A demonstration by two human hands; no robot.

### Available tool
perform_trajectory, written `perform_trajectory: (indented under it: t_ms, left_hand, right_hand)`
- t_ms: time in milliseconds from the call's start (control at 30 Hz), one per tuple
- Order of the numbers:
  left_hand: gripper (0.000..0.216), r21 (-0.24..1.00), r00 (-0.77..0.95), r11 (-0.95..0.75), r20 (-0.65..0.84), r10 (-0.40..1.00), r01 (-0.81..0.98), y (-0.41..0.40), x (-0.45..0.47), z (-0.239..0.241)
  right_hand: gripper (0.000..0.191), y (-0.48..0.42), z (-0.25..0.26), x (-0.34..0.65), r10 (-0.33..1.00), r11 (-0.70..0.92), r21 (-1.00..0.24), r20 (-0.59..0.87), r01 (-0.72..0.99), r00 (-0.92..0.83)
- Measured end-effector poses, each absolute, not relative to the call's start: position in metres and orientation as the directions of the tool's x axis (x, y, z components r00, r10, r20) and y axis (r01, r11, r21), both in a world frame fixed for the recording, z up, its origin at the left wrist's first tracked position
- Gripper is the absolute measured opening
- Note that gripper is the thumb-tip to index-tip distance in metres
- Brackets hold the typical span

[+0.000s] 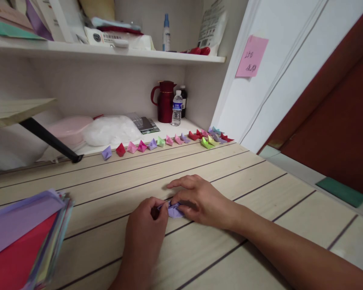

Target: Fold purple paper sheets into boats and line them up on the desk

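A small folded piece of purple paper [176, 211] lies low over the wooden tabletop, between my two hands. My left hand [149, 225] pinches its left end between thumb and forefinger. My right hand [201, 200] grips its right side with the thumb in front and fingers behind, the forefinger stretched out above. Parts of the paper are hidden by my fingers. Along the far edge of the table stands a row of folded paper boats, among them a purple boat [107, 152], a red boat [120, 150] and a light green boat [207, 143].
A stack of coloured paper sheets [21, 229] lies at the left. Behind the table stand a dark red jug [165, 102], a water bottle [177, 108] and a white plastic bag [110, 129]. A black metal leg [51, 140] holds a small raised board at far left.
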State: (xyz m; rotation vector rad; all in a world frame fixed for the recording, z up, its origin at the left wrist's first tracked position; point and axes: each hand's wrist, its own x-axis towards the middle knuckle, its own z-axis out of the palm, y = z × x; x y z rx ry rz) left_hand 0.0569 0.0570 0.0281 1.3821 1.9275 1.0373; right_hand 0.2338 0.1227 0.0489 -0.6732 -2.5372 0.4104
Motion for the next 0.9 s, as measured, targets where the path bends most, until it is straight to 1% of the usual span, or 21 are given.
perform_trajectory:
  t_ms: [133, 300, 400, 467, 567, 667, 733, 800, 900]
  left_hand:
    - [0.016, 0.839, -0.324, 0.174, 0.002, 0.946, 0.516, 0.058, 0.056, 0.028]
    - [0.016, 0.844, -0.312, 0.163, 0.005, 0.950, 0.511, 0.057, 0.056, 0.028]
    - [0.016, 0.843, -0.306, 0.164, 0.000, 0.952, 0.512, 0.057, 0.056, 0.028]
    - [0.016, 0.845, -0.298, 0.161, -0.002, 0.955, 0.511, 0.058, 0.057, 0.027]
    - [0.018, 0.855, -0.272, 0.144, -0.003, 0.962, 0.499, 0.057, 0.054, 0.025]
    - [0.026, 0.877, -0.229, 0.096, 0.016, 0.973, 0.470, 0.055, 0.046, 0.028]
    - [0.035, 0.881, -0.229, 0.031, 0.088, 0.969, 0.471, 0.052, 0.039, 0.034]
    - [0.039, 0.865, -0.247, -0.050, 0.198, 0.949, 0.500, 0.050, 0.033, 0.040]
    - [0.033, 0.810, -0.225, -0.159, 0.337, 0.914, 0.565, 0.049, 0.031, 0.041]
  right_hand:
    - [0.026, 0.122, 0.047, 0.233, 0.509, 0.856, -0.319, 0.383, 0.406, -0.771]
    - [0.017, 0.122, 0.037, 0.229, 0.447, 0.895, -0.203, 0.395, 0.398, -0.803]
    - [0.012, 0.121, 0.032, 0.224, 0.438, 0.898, -0.170, 0.420, 0.406, -0.795]
    - [0.014, 0.120, 0.031, 0.220, 0.437, 0.898, -0.163, 0.438, 0.409, -0.786]
    - [0.013, 0.122, 0.031, 0.216, 0.454, 0.891, -0.196, 0.429, 0.410, -0.781]
    - [0.013, 0.126, 0.032, 0.214, 0.508, 0.858, -0.314, 0.387, 0.408, -0.770]
    - [0.016, 0.129, 0.031, 0.215, 0.533, 0.836, -0.373, 0.384, 0.402, -0.754]
    - [0.018, 0.131, 0.030, 0.215, 0.548, 0.826, -0.397, 0.399, 0.400, -0.735]
    - [0.020, 0.132, 0.027, 0.214, 0.568, 0.810, -0.430, 0.413, 0.397, -0.712]
